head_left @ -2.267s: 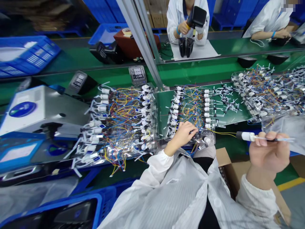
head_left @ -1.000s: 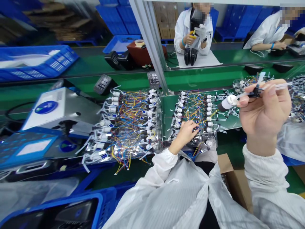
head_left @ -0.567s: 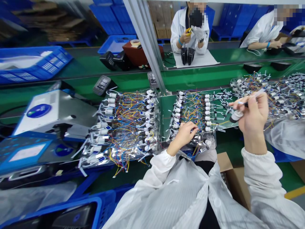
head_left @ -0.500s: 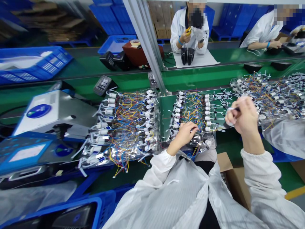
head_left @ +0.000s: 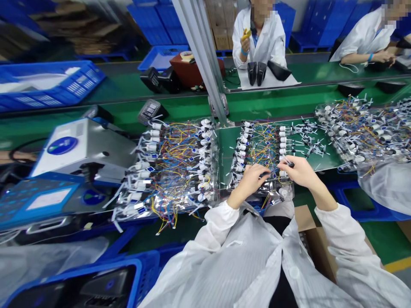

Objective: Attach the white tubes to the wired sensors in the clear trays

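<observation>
My left hand [head_left: 251, 179] rests with bent fingers on the near end of a clear tray [head_left: 260, 149] of white-capped parts with tangled coloured wires, pinching wires there. My right hand [head_left: 298, 172] is at the tray's right row of white caps, fingertips closed on a small white-and-black capped part [head_left: 287, 161] that lies against that row. Both white sleeves come up from the bottom of the view.
A larger wired tray [head_left: 173, 164] lies to the left, another heap [head_left: 362, 128] to the right. A grey machine [head_left: 80, 147] and blue panel [head_left: 35, 201] stand at left. A cardboard box [head_left: 317, 239] sits below. A metal post [head_left: 202, 55] rises behind; two people work across the green belt.
My right hand came down and left from the raised position at right, carrying the capped part to the tray's right row. My left hand stayed on the tray.
</observation>
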